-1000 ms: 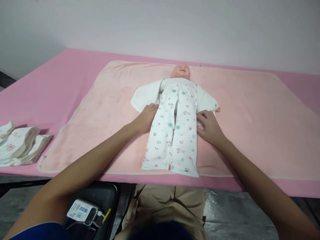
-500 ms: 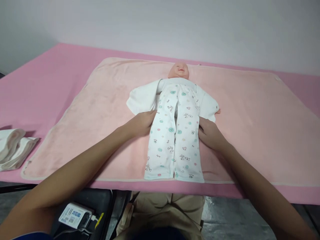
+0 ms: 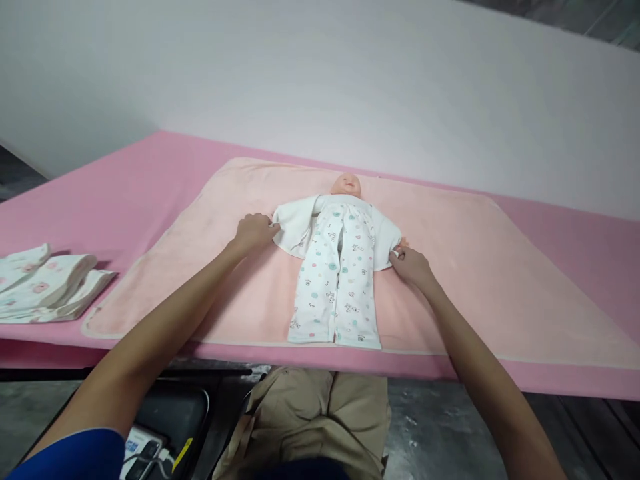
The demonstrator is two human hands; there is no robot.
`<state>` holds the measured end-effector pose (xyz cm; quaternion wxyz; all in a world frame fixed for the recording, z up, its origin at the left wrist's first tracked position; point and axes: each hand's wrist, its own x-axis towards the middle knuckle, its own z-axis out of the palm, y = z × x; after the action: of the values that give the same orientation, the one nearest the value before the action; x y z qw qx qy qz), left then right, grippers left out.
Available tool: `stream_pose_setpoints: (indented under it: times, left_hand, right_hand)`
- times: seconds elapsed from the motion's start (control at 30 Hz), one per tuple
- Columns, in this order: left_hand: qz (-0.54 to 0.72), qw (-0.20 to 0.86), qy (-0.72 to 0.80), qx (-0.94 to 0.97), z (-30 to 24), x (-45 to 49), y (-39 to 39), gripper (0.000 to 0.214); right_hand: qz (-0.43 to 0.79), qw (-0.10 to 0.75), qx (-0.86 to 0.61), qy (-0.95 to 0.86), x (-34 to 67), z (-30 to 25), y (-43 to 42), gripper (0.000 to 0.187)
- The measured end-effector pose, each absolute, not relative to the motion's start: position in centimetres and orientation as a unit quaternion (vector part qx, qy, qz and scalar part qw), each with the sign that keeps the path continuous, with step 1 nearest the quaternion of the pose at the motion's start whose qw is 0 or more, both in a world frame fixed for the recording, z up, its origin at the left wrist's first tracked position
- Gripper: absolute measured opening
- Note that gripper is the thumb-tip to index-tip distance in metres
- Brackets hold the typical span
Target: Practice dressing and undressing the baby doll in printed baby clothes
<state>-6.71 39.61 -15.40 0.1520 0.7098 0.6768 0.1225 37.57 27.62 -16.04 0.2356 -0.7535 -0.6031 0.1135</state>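
A baby doll [image 3: 348,185] lies on its back on a peach blanket [image 3: 220,293], its head toward the wall. It wears a white top [image 3: 297,220] with wide sleeves spread to both sides. White printed baby pants [image 3: 337,280] lie flat over its front, legs toward me. My left hand [image 3: 257,232] is closed on the end of the left-side sleeve. At the opposite side, my right hand [image 3: 411,264] pinches the end of the other sleeve, just below the doll's small hand [image 3: 403,243].
Folded white cloths with a pink print [image 3: 55,287] lie at the left of the pink table [image 3: 125,180]. A wall [image 3: 325,87] stands behind it. Below the front edge are a black chair [image 3: 185,407] and a white device with a cable [image 3: 143,447].
Both hands have left the sides of the pants and moved outward and away from me to the sleeve ends, where they now grip the cloth. The view has shifted too.
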Motion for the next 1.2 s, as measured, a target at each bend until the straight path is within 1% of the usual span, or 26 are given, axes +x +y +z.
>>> stream_pose_setpoints:
  times: [0.07,0.13,0.17,0.2,0.27,0.33,0.37,0.4,0.47,0.5,0.57,0.63,0.73,0.83,0.9,1.0,1.07,1.13,1.2]
  left_hand:
    - [0.193,0.174,0.667,0.699,-12.9,-4.6,39.6,0.028]
    - [0.315,0.14,0.62,0.706,-10.3,-1.1,38.7,0.021]
    - [0.36,0.114,0.576,0.726,-9.3,0.8,38.0,0.018]
    - [0.375,0.093,0.521,0.761,-8.6,2.6,37.2,0.014]
    - [0.338,0.057,0.417,0.842,-8.3,5.3,35.3,0.01]
    - [0.296,0.038,0.362,0.883,-9.4,5.6,33.7,0.016]
    - [0.295,0.041,0.356,0.886,-10.3,4.8,33.0,0.021]
    - [0.307,0.056,0.36,0.879,-11.4,3.7,32.6,0.029]
    - [0.337,0.113,0.381,0.853,-13.5,1.1,32.2,0.045]
    - [0.341,0.143,0.396,0.841,-14.4,0.0,32.1,0.048]
    - [0.318,0.184,0.43,0.824,-15.9,-1.3,32.2,0.044]
    - [0.285,0.19,0.463,0.817,-16.8,-1.4,32.3,0.037]
    - [0.263,0.184,0.502,0.803,-17.2,-0.9,32.0,0.03]
    - [0.257,0.191,0.518,0.793,-17.2,-1.0,31.0,0.031]
    - [0.254,0.194,0.518,0.793,-17.4,-1.2,30.4,0.031]
    - [0.239,0.155,0.537,0.794,-18.0,-0.4,30.0,0.026]
    - [0.223,0.125,0.557,0.79,-18.4,0.8,30.0,0.02]
    - [0.218,0.135,0.567,0.783,-18.4,2.1,30.1,0.019]
    - [0.237,0.194,0.563,0.767,-17.9,3.0,30.0,0.024]
  right_hand:
    - [0.124,0.299,-0.73,-0.602,36.0,-13.3,28.3,0.03]
    - [0.083,0.389,-0.67,-0.626,33.4,-10.4,29.1,0.023]
    - [0.062,0.418,-0.627,-0.654,32.0,-9.2,29.4,0.02]
    - [0.044,0.42,-0.585,-0.693,30.4,-8.3,29.6,0.018]
    - [0.019,0.355,-0.525,-0.774,27.9,-7.7,29.5,0.013]
    - [0.003,0.297,-0.499,-0.814,27.0,-8.5,28.7,0.009]
    - [-0.002,0.29,-0.496,-0.819,27.2,-9.4,28.1,0.008]
    - [-0.001,0.296,-0.497,-0.816,27.9,-10.6,27.4,0.01]
    - [0.026,0.325,-0.513,-0.794,29.8,-13.1,26.1,0.019]
    - [0.047,0.34,-0.524,-0.779,30.7,-14.3,25.6,0.024]
    - [0.088,0.357,-0.544,-0.754,32.0,-16.3,25.1,0.027]
    - [0.103,0.354,-0.553,-0.747,32.3,-17.5,25.0,0.027]
    - [0.098,0.334,-0.557,-0.754,32.1,-17.7,24.9,0.028]
    - [0.084,0.326,-0.565,-0.753,32.3,-17.5,24.2,0.03]
    - [0.063,0.306,-0.579,-0.753,32.5,-17.6,23.8,0.027]
    - [0.031,0.252,-0.616,-0.746,31.9,-18.2,24.1,0.019]
    - [0.034,0.237,-0.637,-0.733,30.8,-18.6,24.6,0.018]
    - [0.08,0.264,-0.645,-0.712,29.4,-18.6,25.1,0.017]
    - [0.153,0.314,-0.647,-0.678,28.2,-18.4,25.3,0.02]
